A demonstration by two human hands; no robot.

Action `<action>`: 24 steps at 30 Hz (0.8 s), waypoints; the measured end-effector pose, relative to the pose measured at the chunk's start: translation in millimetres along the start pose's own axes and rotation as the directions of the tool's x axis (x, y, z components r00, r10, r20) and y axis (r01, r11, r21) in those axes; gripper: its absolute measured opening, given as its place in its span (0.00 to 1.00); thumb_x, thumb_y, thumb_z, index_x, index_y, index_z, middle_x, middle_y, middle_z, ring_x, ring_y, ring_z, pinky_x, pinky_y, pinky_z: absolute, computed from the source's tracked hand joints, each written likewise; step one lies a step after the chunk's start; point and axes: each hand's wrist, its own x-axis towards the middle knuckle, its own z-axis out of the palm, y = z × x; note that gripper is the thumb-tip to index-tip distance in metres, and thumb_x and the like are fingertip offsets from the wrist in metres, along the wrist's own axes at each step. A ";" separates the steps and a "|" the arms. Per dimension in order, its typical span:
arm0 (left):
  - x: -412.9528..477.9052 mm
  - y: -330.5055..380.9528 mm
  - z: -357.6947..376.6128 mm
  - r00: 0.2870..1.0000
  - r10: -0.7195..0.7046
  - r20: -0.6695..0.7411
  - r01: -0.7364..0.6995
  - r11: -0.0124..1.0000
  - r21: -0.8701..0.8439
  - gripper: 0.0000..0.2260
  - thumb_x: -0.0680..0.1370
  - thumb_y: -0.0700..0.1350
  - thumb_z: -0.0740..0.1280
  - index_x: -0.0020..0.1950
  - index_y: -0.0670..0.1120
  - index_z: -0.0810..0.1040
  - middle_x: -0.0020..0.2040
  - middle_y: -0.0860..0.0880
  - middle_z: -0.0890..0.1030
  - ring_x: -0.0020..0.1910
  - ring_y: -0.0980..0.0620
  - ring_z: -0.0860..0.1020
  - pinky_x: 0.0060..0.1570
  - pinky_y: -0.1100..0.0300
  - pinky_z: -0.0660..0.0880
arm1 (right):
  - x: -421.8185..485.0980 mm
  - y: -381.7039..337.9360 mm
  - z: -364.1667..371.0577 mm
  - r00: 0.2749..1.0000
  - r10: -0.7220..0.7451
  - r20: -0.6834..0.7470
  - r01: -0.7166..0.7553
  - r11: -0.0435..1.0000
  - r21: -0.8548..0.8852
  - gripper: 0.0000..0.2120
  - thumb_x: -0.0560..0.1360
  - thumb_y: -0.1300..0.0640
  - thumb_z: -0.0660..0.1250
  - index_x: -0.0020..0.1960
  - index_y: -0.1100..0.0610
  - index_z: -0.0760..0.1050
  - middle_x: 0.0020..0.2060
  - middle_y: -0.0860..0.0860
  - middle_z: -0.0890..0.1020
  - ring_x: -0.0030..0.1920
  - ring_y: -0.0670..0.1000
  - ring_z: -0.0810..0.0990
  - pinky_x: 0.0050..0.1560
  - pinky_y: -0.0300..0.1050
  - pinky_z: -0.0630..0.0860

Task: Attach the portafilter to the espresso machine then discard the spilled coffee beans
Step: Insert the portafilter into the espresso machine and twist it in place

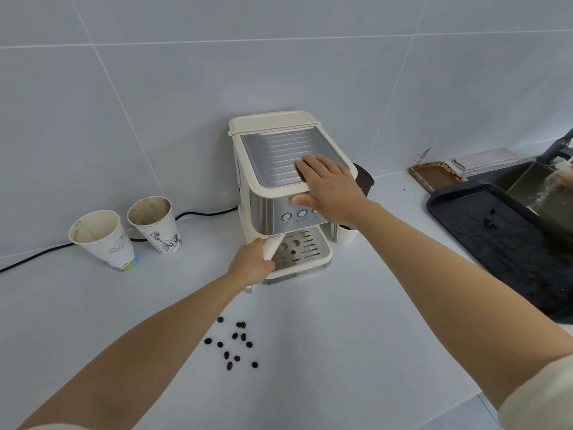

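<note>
A cream and steel espresso machine (266,169) stands against the tiled wall. My left hand (252,265) grips the cream handle of the portafilter (271,245), which runs up under the machine's front; its basket end is hidden below the steel panel. My right hand (330,184) lies flat on the machine's top right corner, thumb on the front panel beside the buttons. Several dark spilled coffee beans (234,344) lie scattered on the counter in front of the machine, between my forearms.
Two used paper cups (102,238) (155,223) stand left of the machine beside a black power cord (198,215). A small white cup (345,234) sits at the machine's right. A black tray (496,243), a brown dish (434,175) and a sink (527,178) are at the right.
</note>
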 end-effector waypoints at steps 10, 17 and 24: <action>-16.5 25.7 34.4 0.990 -0.135 0.047 0.142 0.901 -0.409 0.13 0.71 0.37 0.64 0.50 0.47 0.62 0.42 0.46 0.72 0.35 0.44 0.77 0.33 0.56 0.74 | 0.3 -1.1 -0.3 1.000 -0.012 -0.011 0.011 1.000 -0.021 0.32 0.76 0.41 0.56 0.72 0.58 0.55 0.72 0.54 0.61 0.72 0.57 0.56 0.71 0.54 0.55; -13.4 42.3 57.7 0.949 -0.287 0.133 0.290 0.624 -0.725 0.14 0.70 0.33 0.62 0.53 0.43 0.66 0.35 0.45 0.73 0.23 0.50 0.71 0.26 0.62 0.70 | 2.6 -0.6 1.5 1.000 -0.026 -0.009 0.025 0.999 -0.045 0.30 0.76 0.41 0.55 0.72 0.57 0.54 0.71 0.54 0.61 0.71 0.58 0.57 0.70 0.56 0.57; -11.1 71.0 80.3 0.897 -0.435 0.081 0.298 0.459 -0.837 0.18 0.67 0.32 0.59 0.55 0.44 0.67 0.42 0.44 0.75 0.23 0.50 0.70 0.21 0.66 0.66 | 3.1 2.0 4.4 0.999 -0.028 -0.020 0.026 0.997 -0.076 0.29 0.77 0.41 0.54 0.72 0.54 0.54 0.71 0.55 0.61 0.71 0.58 0.56 0.70 0.55 0.56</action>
